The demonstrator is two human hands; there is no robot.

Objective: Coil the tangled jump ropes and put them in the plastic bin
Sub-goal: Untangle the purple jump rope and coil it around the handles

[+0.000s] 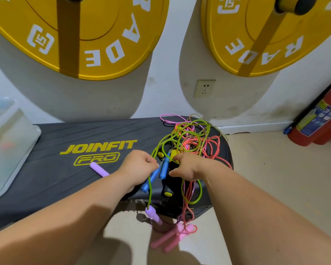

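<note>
Clearly knotted, the jump ropes [189,140] lie heaped on the step platform [84,134], well apart from the plastic bin [10,142]. Left hand [139,166] grips the blue handles [163,169]; right hand [187,166] digs in, its grip hidden. Tugging could tighten knots; the dangling pink handles [170,238] may drag everything off

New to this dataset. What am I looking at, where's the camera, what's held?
No machine here: a person's two bare hands, filmed by one wide-angle camera worn on the head, looking down. A black step platform carries a tangle of jump ropes; pink handles hang off its front edge, and a purple handle lies on top. The clear plastic bin sits at the platform's left end. The left hand pinches the green cord beside the blue handles. The right hand reaches into the tangle; what it grips is hidden.
</note>
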